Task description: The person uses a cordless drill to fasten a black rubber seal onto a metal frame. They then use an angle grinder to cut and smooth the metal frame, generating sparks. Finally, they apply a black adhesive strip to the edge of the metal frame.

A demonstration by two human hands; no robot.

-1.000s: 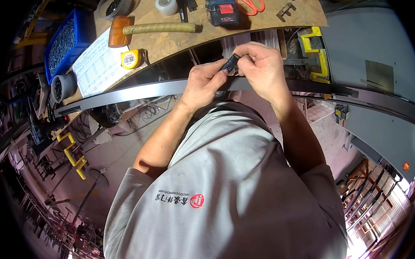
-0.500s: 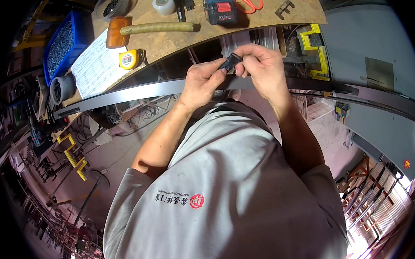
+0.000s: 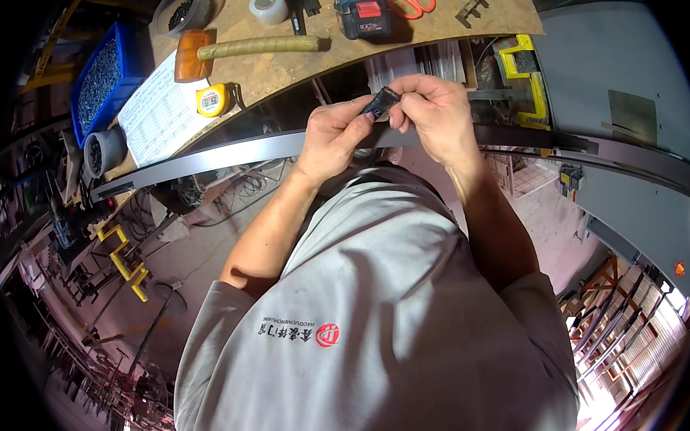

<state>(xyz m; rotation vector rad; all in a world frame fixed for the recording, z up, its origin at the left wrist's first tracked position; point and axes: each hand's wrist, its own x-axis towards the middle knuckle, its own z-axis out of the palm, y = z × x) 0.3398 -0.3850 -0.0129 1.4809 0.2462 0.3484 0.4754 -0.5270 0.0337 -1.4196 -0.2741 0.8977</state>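
Note:
A small black block-like part [image 3: 381,102] is held up between my hands, above a long grey metal profile [image 3: 240,151]. My left hand [image 3: 334,136] pinches its lower left end between thumb and fingers. At its right end, the fingers of my right hand [image 3: 435,115] are closed together. Whether those fingertips grip the part itself or some tiny piece at its edge is too small to make out. The profile runs crosswise just below the hands, between my body and the wooden bench [image 3: 415,22].
On the bench lie a mallet [image 3: 196,56], a yellow tape measure [image 3: 211,100], a paper sheet [image 3: 153,118], a white roll [image 3: 268,6], a cordless tool's battery [image 3: 366,20] and red-handled scissors [image 3: 416,1]. A blue bin [image 3: 128,71] of screws stands left. A grey panel [image 3: 621,73] is at right.
The black part has turned slightly between my fingers. Both hands stay in nearly the same place, and the bench view has shifted a little.

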